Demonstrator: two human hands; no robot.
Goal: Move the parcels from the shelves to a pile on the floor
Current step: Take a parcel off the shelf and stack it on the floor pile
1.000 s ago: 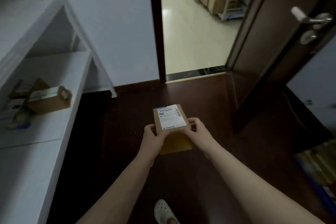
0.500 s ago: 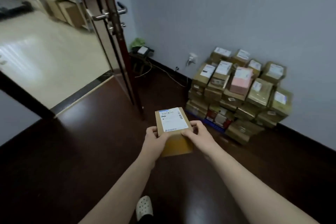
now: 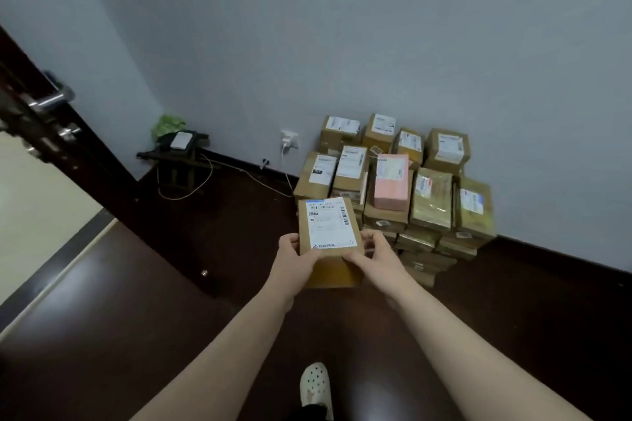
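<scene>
I hold a small brown cardboard parcel (image 3: 330, 236) with a white shipping label in front of me, above the dark floor. My left hand (image 3: 294, 258) grips its left near edge and my right hand (image 3: 372, 256) grips its right near corner, thumbs on top. Just beyond it, against the grey wall, stands the pile of parcels (image 3: 431, 202): several brown boxes with white labels and one pink parcel (image 3: 391, 183). The shelves are out of view.
A dark wooden door (image 3: 61, 133) with a metal handle stands open at the left, a pale floor beyond it. A small dark stool (image 3: 178, 157) with a white device and cables sits in the corner near a wall socket (image 3: 289, 140). My white shoe (image 3: 316, 386) shows below.
My view has swung right, away from the shelf and doorway toward the wall. The parcel pile is now nearer and straight ahead. Both hands keep the same hold on the parcel.
</scene>
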